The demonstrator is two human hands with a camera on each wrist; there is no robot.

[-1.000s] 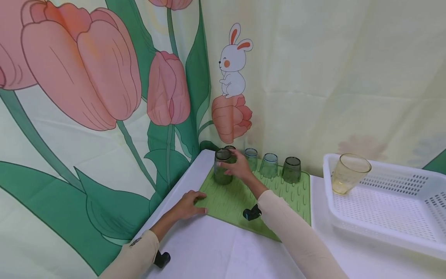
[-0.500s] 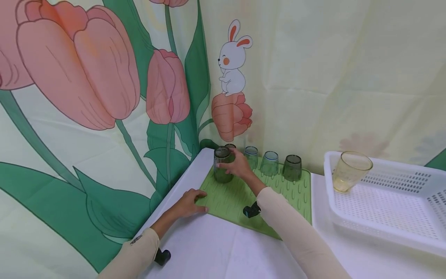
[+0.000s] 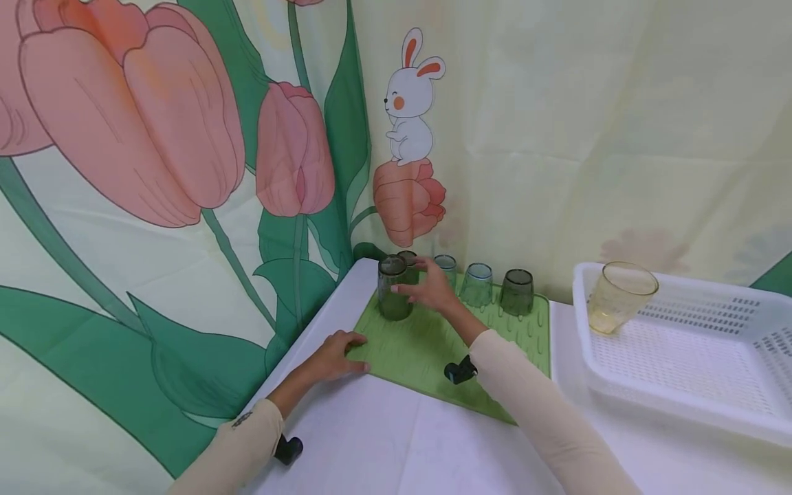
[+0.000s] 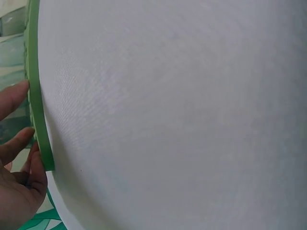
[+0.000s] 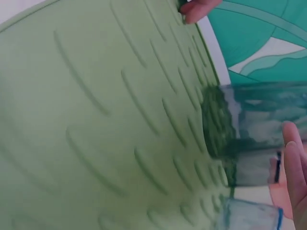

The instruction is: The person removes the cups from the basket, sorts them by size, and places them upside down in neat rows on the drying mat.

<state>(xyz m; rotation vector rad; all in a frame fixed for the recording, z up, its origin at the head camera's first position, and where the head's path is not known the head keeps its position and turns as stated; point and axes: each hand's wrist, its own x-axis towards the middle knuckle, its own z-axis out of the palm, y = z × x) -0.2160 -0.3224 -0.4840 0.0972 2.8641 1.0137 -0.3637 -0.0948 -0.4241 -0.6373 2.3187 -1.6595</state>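
A tall dark-tinted drinking glass (image 3: 394, 295) stands on the green ribbed mat (image 3: 408, 361), near its far left corner. My right hand (image 3: 433, 287) is at the glass's right side, thumb and fingers spread; in the right wrist view straight fingers (image 5: 293, 153) overlap the glass, and contact is hard to tell. My left hand (image 3: 334, 356) rests at the mat's near left corner, its fingertips touching the edge. The left wrist view shows these fingers against the mat's green edge (image 4: 39, 115).
Behind the tall glass is another dark glass (image 3: 408, 258). Bluish glasses (image 3: 477, 285) and a dark glass (image 3: 517, 293) line the mat's back. On the right, a yellow glass (image 3: 621, 297) leans inside a white perforated basket (image 3: 619, 405). A printed curtain (image 3: 532, 137) hangs behind.
My right hand has loosened and drawn slightly right of the tall glass, which stays standing on the mat. The left hand has stayed at the mat's corner.
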